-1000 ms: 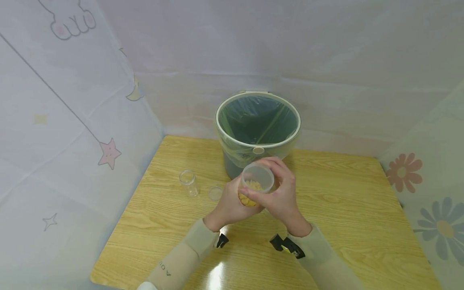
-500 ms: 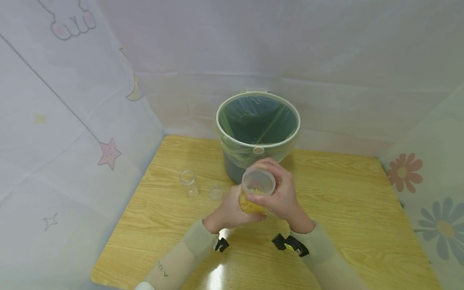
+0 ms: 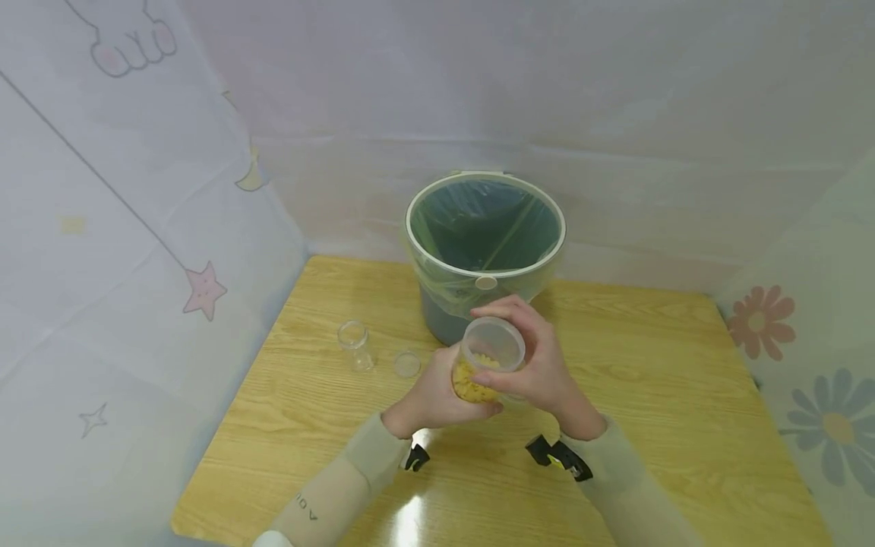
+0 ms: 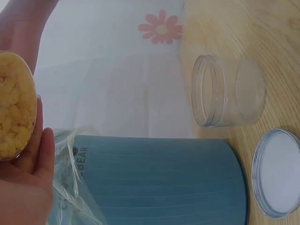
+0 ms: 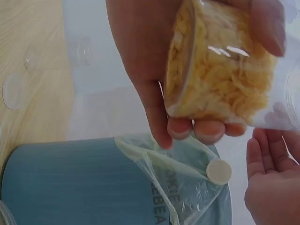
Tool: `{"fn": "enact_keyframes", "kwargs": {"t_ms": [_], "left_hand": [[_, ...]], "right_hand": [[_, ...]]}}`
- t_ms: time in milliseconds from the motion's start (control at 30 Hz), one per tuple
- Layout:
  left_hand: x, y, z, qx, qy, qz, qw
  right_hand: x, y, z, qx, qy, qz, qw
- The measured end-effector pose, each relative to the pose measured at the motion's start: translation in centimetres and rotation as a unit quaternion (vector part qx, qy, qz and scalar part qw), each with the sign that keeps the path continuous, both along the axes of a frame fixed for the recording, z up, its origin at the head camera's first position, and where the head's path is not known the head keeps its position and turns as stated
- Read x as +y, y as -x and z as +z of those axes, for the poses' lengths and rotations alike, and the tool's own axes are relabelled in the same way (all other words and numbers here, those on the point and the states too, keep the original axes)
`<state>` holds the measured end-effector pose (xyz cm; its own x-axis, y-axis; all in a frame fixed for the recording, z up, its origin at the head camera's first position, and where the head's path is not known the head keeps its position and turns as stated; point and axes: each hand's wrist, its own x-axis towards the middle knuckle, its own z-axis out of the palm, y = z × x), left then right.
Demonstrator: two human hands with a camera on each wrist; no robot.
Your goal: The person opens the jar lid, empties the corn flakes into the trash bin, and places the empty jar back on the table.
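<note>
In the head view both hands hold a clear plastic jar (image 3: 469, 384) of yellow crinkled flakes in front of the bin. My left hand (image 3: 437, 391) wraps the lower body of the jar; in the right wrist view its fingers curl round the jar (image 5: 225, 70). At the translucent top end, my right hand (image 3: 540, 365) spans the rim, thumb on the near side and fingers on the far side. Flakes show through that top end. The left wrist view catches the flake-filled base of the jar (image 4: 15, 105) beside my left hand (image 4: 28, 187).
A blue-grey bin (image 3: 444, 311) lined with a plastic bag stands behind the hands. To the left stand a clear jar (image 3: 357, 347) and a flat lid (image 3: 407, 365). The left wrist view shows another open jar (image 4: 229, 91) and a white-lined lid (image 4: 280, 173) near the bin.
The jar has shifted slightly to the right. My right wrist has swung a little rightward while its fingers stay at the rim; the left hand keeps its grip lower down.
</note>
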<state>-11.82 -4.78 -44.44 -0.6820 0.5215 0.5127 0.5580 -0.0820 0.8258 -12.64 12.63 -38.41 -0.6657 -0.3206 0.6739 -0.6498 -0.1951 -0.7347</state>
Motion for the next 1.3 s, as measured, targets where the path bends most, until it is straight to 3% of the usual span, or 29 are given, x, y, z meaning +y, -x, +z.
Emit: {"fn": "enact_keyframes", "kwargs": {"t_ms": [233,500,667,967,1300], "left_hand": [[0.2,-0.2,0.0,-0.002,0.001,0.007,1.0],[0.1,-0.3,-0.2,-0.02,0.011,0.004,0.9997],[0.0,-0.2,-0.2,-0.017,-0.002,0.01,0.9998],[-0.1,0.1,-0.5,-0.024,0.0,0.049,0.9985],[0.1,0.0,-0.7,0.013,0.035,0.054,0.9979]], "right_hand": [[0.5,0.1,-0.2,-0.015,0.011,0.027,0.9995],[1.3,0.5,-0.2,-0.009,-0.017,0.103,0.9945],[2.0,1.0,-0.6,-0.011,0.017,0.117,0.9929],[2.2,0.8,-0.3,0.013,-0.002,0.082,0.9966],[0.3,0.0,-0.7,-0.047,-0.061,0.035,0.9964]]}}
